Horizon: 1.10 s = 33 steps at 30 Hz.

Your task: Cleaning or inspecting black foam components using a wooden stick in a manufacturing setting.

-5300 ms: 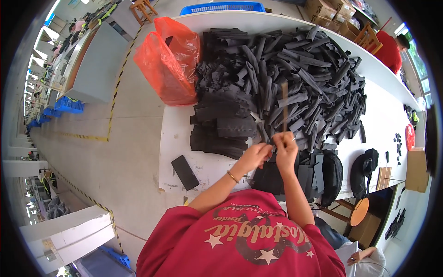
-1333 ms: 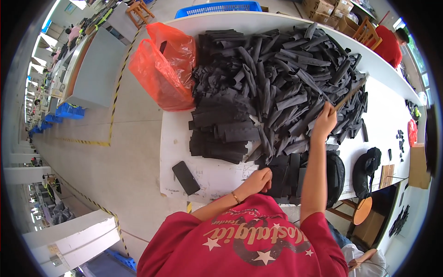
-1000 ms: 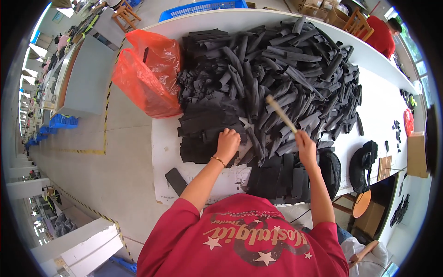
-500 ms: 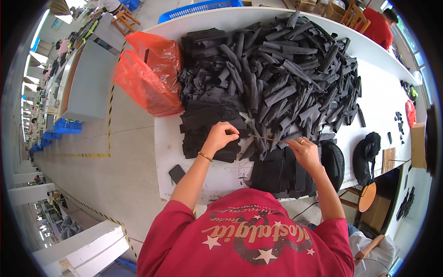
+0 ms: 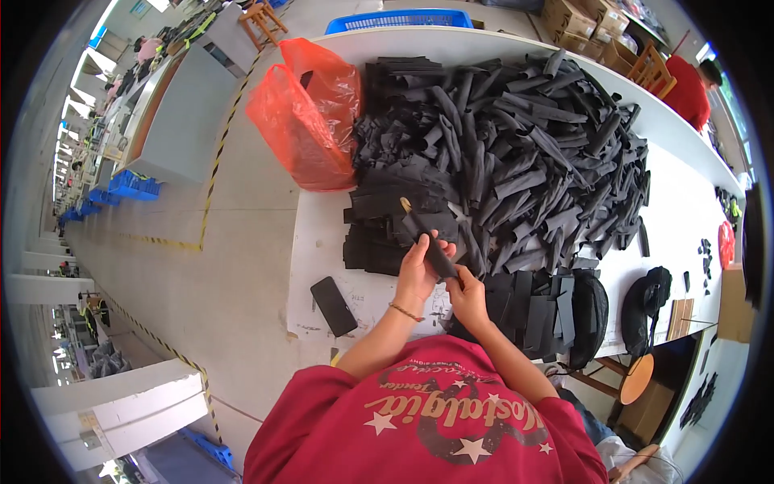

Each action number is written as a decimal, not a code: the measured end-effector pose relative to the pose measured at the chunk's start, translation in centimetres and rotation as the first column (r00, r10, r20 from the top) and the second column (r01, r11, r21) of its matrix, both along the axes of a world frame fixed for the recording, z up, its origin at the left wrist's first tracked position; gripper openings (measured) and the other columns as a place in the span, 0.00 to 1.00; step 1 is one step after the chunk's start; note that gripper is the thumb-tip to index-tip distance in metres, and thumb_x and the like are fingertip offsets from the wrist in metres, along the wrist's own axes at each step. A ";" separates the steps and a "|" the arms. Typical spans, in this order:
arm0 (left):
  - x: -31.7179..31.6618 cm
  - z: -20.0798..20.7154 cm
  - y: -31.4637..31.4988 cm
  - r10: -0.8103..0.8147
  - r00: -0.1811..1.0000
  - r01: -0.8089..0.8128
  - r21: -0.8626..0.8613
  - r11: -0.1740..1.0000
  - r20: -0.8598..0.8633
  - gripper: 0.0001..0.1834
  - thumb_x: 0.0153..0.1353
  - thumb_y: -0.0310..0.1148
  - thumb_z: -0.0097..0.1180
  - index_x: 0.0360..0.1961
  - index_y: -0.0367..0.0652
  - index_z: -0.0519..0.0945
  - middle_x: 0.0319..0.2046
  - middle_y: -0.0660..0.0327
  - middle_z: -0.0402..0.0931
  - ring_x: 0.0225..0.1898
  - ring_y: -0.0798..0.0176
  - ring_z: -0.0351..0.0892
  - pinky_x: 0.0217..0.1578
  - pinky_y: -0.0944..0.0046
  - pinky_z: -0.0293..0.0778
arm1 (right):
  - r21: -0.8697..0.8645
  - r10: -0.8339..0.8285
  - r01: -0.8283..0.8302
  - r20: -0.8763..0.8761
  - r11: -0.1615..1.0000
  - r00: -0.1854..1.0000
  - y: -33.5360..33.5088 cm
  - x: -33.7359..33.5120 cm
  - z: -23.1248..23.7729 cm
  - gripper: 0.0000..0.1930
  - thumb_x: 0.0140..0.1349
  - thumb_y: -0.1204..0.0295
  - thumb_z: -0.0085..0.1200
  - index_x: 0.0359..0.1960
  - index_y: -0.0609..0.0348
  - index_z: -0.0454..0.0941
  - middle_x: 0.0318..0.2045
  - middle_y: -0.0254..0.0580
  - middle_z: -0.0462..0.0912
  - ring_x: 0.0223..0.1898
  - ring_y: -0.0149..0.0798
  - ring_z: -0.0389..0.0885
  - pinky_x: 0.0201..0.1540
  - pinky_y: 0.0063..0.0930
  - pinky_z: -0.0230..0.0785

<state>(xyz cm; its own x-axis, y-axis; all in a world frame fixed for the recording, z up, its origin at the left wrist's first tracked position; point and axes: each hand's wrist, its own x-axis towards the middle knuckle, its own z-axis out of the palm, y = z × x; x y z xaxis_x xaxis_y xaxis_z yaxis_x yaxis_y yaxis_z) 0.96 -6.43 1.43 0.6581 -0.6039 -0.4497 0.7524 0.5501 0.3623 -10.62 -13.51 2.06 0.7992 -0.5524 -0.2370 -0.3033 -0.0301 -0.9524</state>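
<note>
In front of my body my left hand [image 5: 421, 270] is wrapped round a black fabric tube [image 5: 439, 256], which slants from far left to near right. A thin tool with a tan tip [image 5: 405, 205] pokes out of the tube's far end; the rest of it is hidden. At the near end, my right hand [image 5: 468, 297] pinches the tube, its fingers curled. Just beyond lie stacks of flat black fabric pieces [image 5: 375, 248]. A large heap of rolled black tubes [image 5: 532, 137] covers the far part of the white table [image 5: 310, 242].
A red plastic bag [image 5: 310, 129] stands at the table's far left corner. Near the left edge lies a phone [image 5: 334, 306]. More black pieces [image 5: 516, 302] and black mesh bags [image 5: 592, 315] sit on the right. A round stool [image 5: 637, 379] and a person in red [image 5: 688, 90] are beyond.
My hands have come together from apart, the right moving left and nearer. A thin stick stretched between them before; now they hold a black tube with a tan tip showing. The view has shifted.
</note>
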 end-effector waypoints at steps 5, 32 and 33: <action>0.6 1.7 -0.3 0.124 0.992 -0.121 0.097 0.988 -0.025 0.12 0.62 0.38 0.60 0.39 0.41 0.78 0.29 0.59 0.79 0.30 0.61 0.79 0.37 0.58 0.79 | -0.268 -0.111 0.135 0.106 0.954 0.988 2.2 -0.6 -0.3 0.09 0.61 0.76 0.53 0.42 0.65 0.75 0.22 0.54 0.77 0.22 0.47 0.77 0.27 0.35 0.68; -1.2 2.4 0.0 -0.178 0.984 0.163 0.279 0.946 0.028 0.25 0.61 0.55 0.55 0.29 0.40 0.74 0.14 0.63 0.69 0.11 0.66 0.67 0.11 0.68 0.62 | -0.168 0.100 -0.145 -0.247 0.975 0.964 0.4 -9.0 5.4 0.07 0.62 0.73 0.54 0.35 0.66 0.77 0.19 0.56 0.76 0.20 0.49 0.79 0.24 0.35 0.68; 0.5 0.5 0.3 -0.029 0.999 0.020 0.296 0.955 0.026 0.22 0.63 0.51 0.54 0.25 0.43 0.73 0.10 0.69 0.62 0.08 0.73 0.55 0.08 0.71 0.48 | -0.219 0.138 -0.176 -0.179 0.960 0.974 0.9 -9.6 5.0 0.07 0.62 0.73 0.55 0.35 0.65 0.77 0.18 0.55 0.75 0.19 0.46 0.77 0.23 0.34 0.67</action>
